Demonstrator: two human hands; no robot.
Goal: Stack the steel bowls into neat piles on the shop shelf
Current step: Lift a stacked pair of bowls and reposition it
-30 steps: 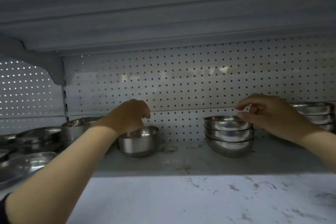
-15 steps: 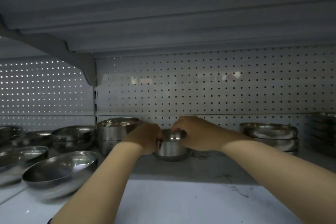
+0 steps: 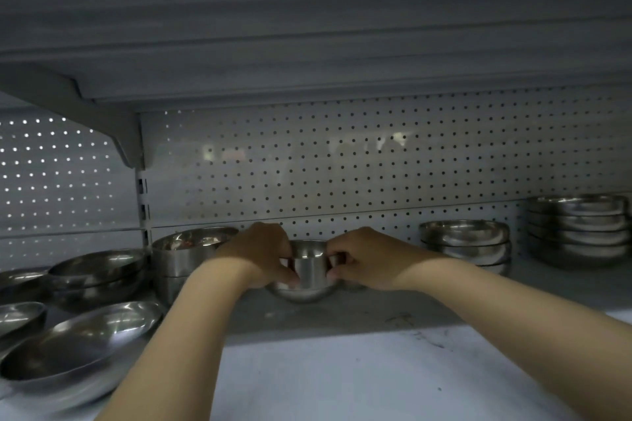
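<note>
Shop interior, retail display shelving. Landmark: grey perforated back panel (image 3: 342, 164), rows of small peg holes, typical of store gondola units. Slotted upright (image 3: 143, 202) at the panel's left edge, carrying an angled bracket (image 3: 102, 120) under the upper shelf (image 3: 307, 27) above the panel. Below the panel, a pale, scuffed shelf deck (image 3: 342, 369). Identical steel bowls in multiples: nested piles (image 3: 578, 229) against the panel's right end, loose bowls (image 3: 82, 342) left of the panel. Stock in quantity, not household storage.
</note>
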